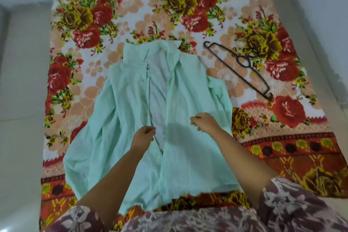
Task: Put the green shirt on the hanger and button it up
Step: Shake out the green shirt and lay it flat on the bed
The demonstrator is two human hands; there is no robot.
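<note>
Head view looked straight down on the green shirt [128,103], which lay face up and unbuttoned on a flowered blanket [188,5]. Its two fronts were parted down the middle. Its long axis ran near to far, with the collar [169,47] at the far end and the hem nearest the person.

The left hand [143,135] sat at the inner edge of the left front with its fingers curled. I could not tell whether it pinched the cloth. The right hand [205,122] hovered over the right front, also curled, with nothing visible in it. Its shadow fell on the cloth just to its left, so it looked lifted off the fabric.

The black hanger [250,82] lay apart from the shirt, on the blanket to the far right of both hands. Its long bar ran on a slant from far-left, close by the collar, to near-right. Its top was lost against a dark flower, so I could not tell which way the hook pointed.

By my reading nothing was hung yet. The right hand was the nearer to the hanger, and the reach would go up and to the right. The hanger would then need turning crosswise to the shirt to go in under the collar.
</note>
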